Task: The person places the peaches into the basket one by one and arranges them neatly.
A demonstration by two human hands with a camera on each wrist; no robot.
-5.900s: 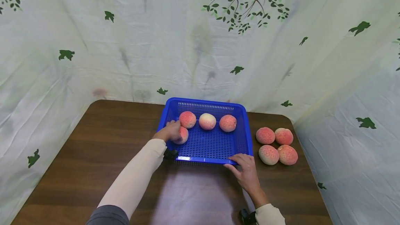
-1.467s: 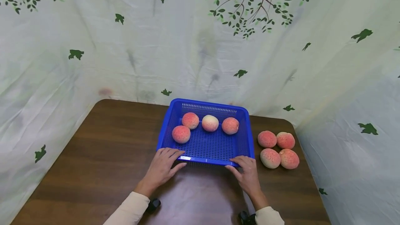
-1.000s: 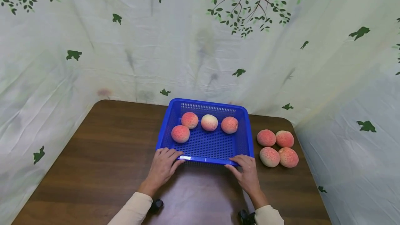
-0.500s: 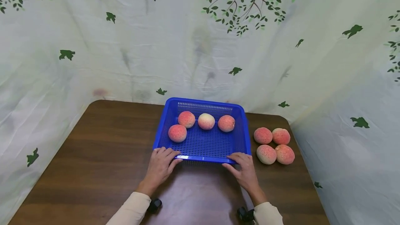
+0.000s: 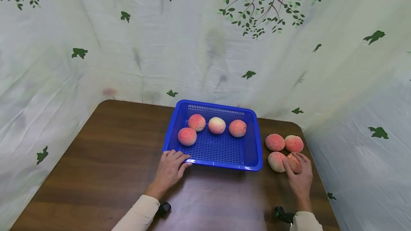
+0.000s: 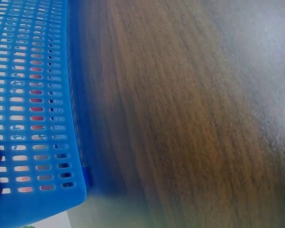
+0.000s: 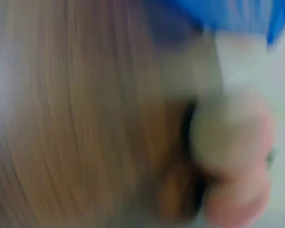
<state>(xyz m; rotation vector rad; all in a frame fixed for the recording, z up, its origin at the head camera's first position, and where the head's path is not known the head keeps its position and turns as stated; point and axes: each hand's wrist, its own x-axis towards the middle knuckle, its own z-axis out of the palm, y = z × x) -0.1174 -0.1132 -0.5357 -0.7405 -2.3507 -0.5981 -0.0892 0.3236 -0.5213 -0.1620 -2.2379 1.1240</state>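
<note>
A blue plastic basket [image 5: 213, 163] with slotted walls stands on the wooden table, with several pink and cream peaches inside, one of them a peach [image 5: 187, 136] at the left. My left hand [image 5: 170, 168] holds its near rim at the left corner, fingers over the edge and thumb in front. In the left wrist view the basket wall [image 6: 33, 104] fills the left side. Right of the basket, my right hand [image 5: 300, 179] has thumb and fingers around the near right peach [image 5: 293, 163] of a cluster, partly covering it. The right wrist view is blurred, showing a peach [image 7: 232, 133].
Beside the gripped one lie more peaches, including a near left peach [image 5: 277, 162] and a far right peach [image 5: 293, 143]. The table [image 5: 125, 152] ends at a pale cloth [image 5: 199, 45] with leaf prints behind and to both sides.
My left hand went from a peach at the basket's left to its near rim, leaving the peach inside. My right hand left the near rim and moved right to the peach cluster.
</note>
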